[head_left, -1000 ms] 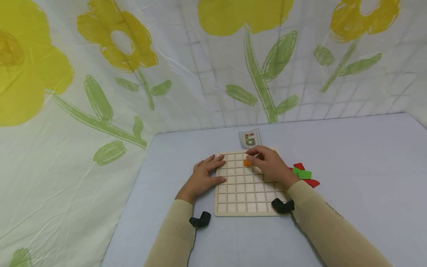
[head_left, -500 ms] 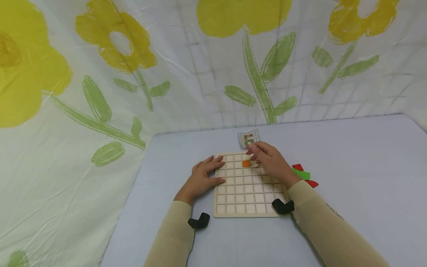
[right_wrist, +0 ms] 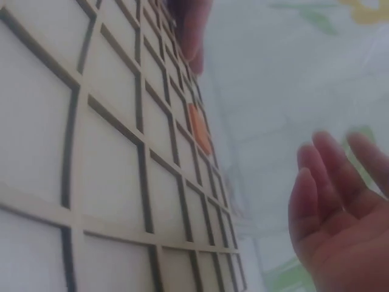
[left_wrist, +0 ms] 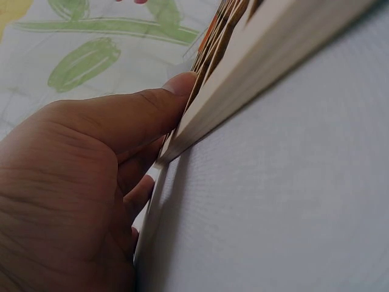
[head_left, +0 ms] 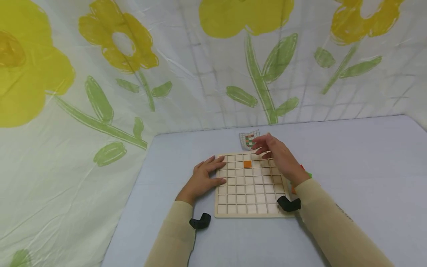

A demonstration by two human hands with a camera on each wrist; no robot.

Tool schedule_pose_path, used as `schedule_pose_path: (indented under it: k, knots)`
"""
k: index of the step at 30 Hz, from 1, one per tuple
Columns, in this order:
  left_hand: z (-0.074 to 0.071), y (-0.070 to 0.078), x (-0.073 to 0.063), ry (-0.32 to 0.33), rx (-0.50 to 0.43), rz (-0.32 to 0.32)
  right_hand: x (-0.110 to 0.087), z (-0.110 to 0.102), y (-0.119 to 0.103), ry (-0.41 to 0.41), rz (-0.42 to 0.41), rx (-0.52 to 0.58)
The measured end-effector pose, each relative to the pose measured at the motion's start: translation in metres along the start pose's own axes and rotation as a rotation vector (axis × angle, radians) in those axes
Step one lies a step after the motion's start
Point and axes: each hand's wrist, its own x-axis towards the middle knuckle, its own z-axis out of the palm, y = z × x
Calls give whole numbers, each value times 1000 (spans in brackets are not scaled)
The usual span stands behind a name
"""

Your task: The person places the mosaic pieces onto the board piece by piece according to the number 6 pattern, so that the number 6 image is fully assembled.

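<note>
A wooden grid board (head_left: 255, 215) lies on the table, and one of its upper cells holds an orange square tile (head_left: 247, 164). My left hand (head_left: 201, 181) rests on the board's left edge, fingers extended and spread. In the left wrist view its thumb (left_wrist: 143, 112) lies over the board's rim (left_wrist: 243, 85). Above the board's upper right part hovers my right hand (head_left: 281, 157), fingers loosely bent and holding nothing. The right wrist view shows that hand (right_wrist: 346, 225) apart from the board, its palm bare, with the orange tile (right_wrist: 199, 129) in the grid beyond.
A small curled pattern card (head_left: 245, 138) with a coloured grid lies behind the board, partly covered by the right fingers. Loose coloured pieces, among them a green one (head_left: 310, 175) and an orange one (head_left: 293, 190), show beside the right wrist. A flower-printed curtain (head_left: 200, 85) hangs behind the table.
My right hand has let go of the orange tile, which stays in its cell, and has lifted away to the right. My left hand has stayed at the board's edge.
</note>
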Motion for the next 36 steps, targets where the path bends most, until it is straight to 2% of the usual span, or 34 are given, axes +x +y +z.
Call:
schedule_pose_path:
  k: [11,18,36]
  knots:
    - [1,-1,1,4,2,-13,-3,-19,-12,4,-27,-66]
    - [1,0,1,3,-3,-23,-11,-31,-18,19,-10,-104]
    - [2,-3,1,5,6,1,-29,-61,-10,37,28,-215]
